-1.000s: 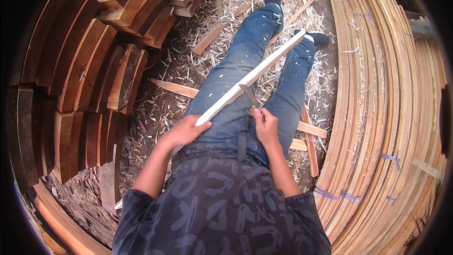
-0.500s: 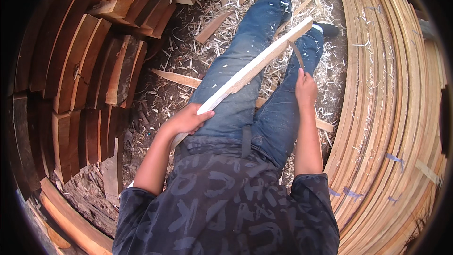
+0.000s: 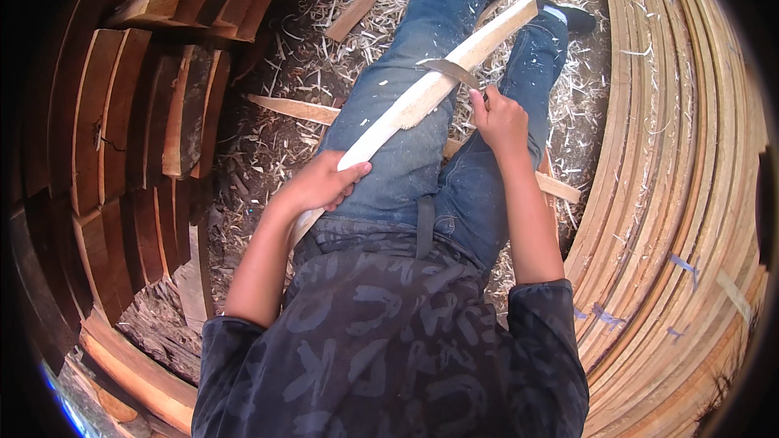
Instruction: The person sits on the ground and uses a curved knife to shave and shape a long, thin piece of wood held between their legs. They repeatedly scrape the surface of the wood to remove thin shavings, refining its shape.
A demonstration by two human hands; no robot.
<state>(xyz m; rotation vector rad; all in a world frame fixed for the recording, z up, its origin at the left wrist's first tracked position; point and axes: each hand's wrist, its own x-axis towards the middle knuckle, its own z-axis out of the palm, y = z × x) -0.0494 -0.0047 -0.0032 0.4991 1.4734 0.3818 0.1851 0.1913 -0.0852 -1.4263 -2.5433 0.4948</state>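
Bringing curved knife (image 3: 454, 71) back along pale stick (image 3: 410, 105), apparently shaving; clamping knife in right fingers (image 3: 492, 97), stick in left fingers (image 3: 354, 171).

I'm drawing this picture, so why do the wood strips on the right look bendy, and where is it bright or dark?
Head view: the fisheye lens bends the wood strips; head view: the pale stick in the left hand looks bright, dark shadows sit between the stacked boards, and blue glare streaks the lower left edge.
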